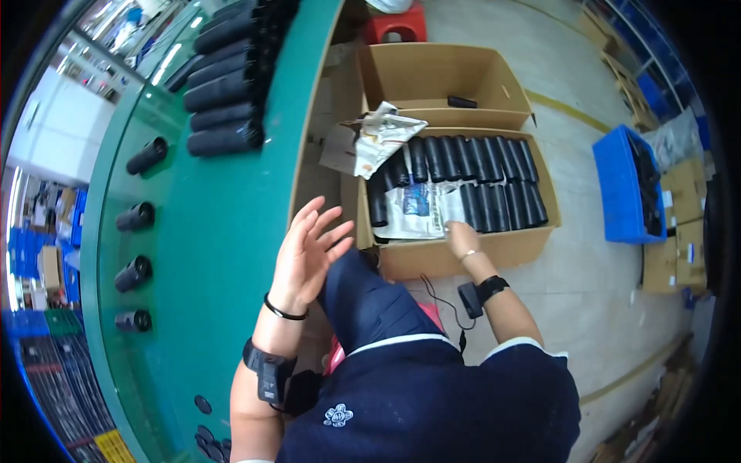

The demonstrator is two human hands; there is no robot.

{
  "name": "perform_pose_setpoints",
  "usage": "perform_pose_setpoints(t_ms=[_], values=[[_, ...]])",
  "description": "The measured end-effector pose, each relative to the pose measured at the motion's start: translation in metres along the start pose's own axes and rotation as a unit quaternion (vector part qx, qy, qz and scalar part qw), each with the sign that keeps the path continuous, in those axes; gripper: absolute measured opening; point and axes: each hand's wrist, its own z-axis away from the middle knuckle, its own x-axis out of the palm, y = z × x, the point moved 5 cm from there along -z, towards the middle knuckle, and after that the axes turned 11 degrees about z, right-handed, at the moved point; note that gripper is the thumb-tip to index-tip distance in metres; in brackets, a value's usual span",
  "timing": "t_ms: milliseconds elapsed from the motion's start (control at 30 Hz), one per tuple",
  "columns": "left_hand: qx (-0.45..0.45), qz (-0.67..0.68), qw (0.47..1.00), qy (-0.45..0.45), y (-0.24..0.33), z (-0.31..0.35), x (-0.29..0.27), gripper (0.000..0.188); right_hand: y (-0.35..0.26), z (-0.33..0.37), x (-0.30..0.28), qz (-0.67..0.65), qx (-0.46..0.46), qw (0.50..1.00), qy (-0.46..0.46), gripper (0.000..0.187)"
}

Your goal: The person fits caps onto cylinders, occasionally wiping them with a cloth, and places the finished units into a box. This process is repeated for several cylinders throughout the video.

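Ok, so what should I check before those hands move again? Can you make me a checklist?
1. Left hand free: ok, fingers spread, nothing visible in it.
2. Right hand gripping the printed white sheet: cannot tell; its fingertips are at the sheet's edge.
3. Near cardboard box open on top: ok, the black cylinders inside show.
4. Box's far left corner uncovered: not ok, a crumpled white wrapper is over it.
5. Space under the printed white sheet: cannot tell, it's hidden.
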Motion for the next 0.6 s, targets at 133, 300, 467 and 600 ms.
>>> perform_pose_setpoints(t_ms=[133, 300, 467, 600], values=[[-0.057, -0.038, 0.996, 0.049, -0.033, -0.054, -0.011, 0.031, 0.121, -0.019, 0.046, 0.013, 0.165, 0.986, -0.018, 0.018], [-0.143, -0.04, 0.988, 0.036, -0.096, -0.112, -0.005, 0.022, 0.208, -0.067, 0.057, 0.006, 0.335, 0.942, -0.022, 0.049], [-0.246, -0.031, 0.967, 0.061, -0.166, -0.164, -0.033, 0.021, 0.285, -0.1, 0.111, -0.09, 0.342, 0.933, -0.066, 0.073], [-0.295, -0.05, 0.95, 0.087, -0.21, -0.196, -0.063, 0.021, 0.299, -0.112, 0.136, -0.132, 0.324, 0.935, -0.058, 0.09]])
